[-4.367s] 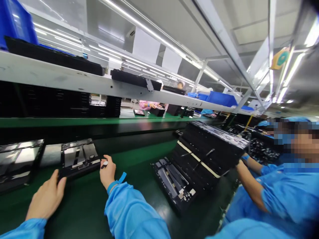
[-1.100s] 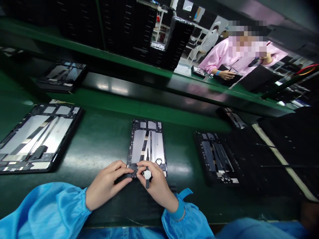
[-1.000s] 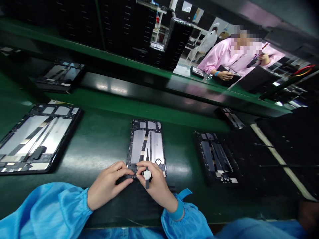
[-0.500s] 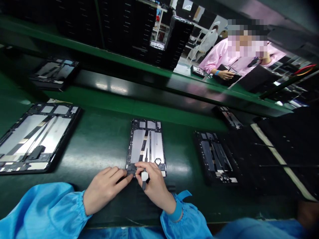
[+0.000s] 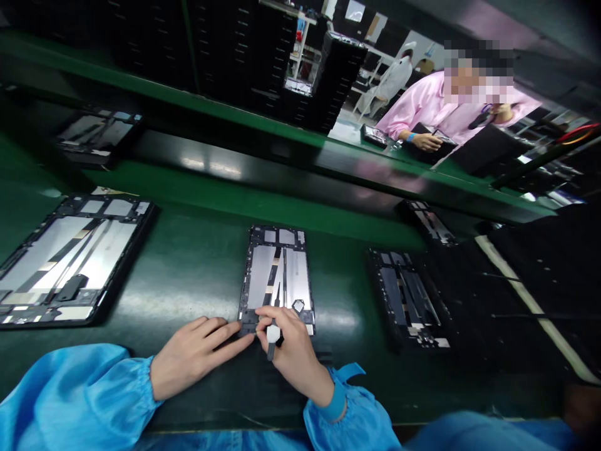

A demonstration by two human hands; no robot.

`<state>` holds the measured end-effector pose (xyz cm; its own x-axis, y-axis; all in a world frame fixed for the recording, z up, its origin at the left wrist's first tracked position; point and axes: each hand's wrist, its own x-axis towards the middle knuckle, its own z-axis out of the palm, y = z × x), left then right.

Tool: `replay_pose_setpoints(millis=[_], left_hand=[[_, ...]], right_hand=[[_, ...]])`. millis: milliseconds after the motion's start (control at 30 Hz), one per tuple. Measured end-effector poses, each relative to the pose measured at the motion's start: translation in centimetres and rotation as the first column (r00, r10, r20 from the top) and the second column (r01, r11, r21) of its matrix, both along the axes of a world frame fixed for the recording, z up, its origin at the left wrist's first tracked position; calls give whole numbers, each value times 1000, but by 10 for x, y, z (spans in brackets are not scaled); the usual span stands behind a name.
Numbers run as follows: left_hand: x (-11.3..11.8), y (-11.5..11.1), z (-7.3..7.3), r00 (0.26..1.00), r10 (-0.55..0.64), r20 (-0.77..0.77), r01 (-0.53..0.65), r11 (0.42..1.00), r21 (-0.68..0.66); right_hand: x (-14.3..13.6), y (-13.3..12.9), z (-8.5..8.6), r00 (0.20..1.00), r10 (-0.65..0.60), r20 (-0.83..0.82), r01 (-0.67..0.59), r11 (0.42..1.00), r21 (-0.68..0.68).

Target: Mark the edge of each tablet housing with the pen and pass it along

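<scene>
In the head view, an opened tablet (image 5: 297, 269) lies on the bench in front of me, its silvery inside and flat ribbon cable facing up. My right hand (image 5: 293, 351) is closed over its lower edge, gripping dark, slim tweezers (image 5: 278, 293) with a white piece round the handle. The tweezers' pointed end lies over the tablet; thumb and forefinger are close to the lower edge, and what lies under them is hidden. Fingers stretched out, my left hand (image 5: 200, 354) rests at the tablet's lower left corner. A small dark part (image 5: 298, 305) sits on the tablet near my right hand.
Another opened tablet (image 5: 101, 250) lies at left, and one (image 5: 408, 294) at right beside black material (image 5: 498, 300). A raised ledge (image 5: 225, 166) runs behind the bench, with tall black stacks (image 5: 235, 56) beyond. Across it sits a person in pink (image 5: 422, 103).
My left hand has shifted slightly left, its fingers still at the tablet's corner. The right hand keeps its grip on the tweezers. The view has moved slightly.
</scene>
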<state>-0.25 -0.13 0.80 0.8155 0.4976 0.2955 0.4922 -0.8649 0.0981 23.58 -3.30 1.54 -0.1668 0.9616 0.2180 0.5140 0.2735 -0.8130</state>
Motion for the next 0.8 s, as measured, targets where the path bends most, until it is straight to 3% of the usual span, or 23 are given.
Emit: replay_pose_setpoints(millis=[100, 200, 367, 533, 800], left_hand=[[3, 2, -9, 998, -27, 58, 24, 999, 39], [7, 3, -17, 995, -26, 96, 18, 996, 85], [13, 3, -13, 993, -31, 112, 22, 996, 83], [13, 3, -9, 995, -33, 99, 24, 996, 92], [15, 4, -7, 991, -37, 126, 22, 993, 119]], right_hand=[[2, 0, 4, 1000, -7, -16, 7, 1000, -10], [9, -9, 8, 987, -18, -162, 10, 999, -49], [22, -31, 6, 911, -133, -392, 58, 979, -196], [18, -35, 0, 916, -156, -369, 43, 954, -296], [20, -27, 7, 985, -123, -123, 95, 973, -210]])
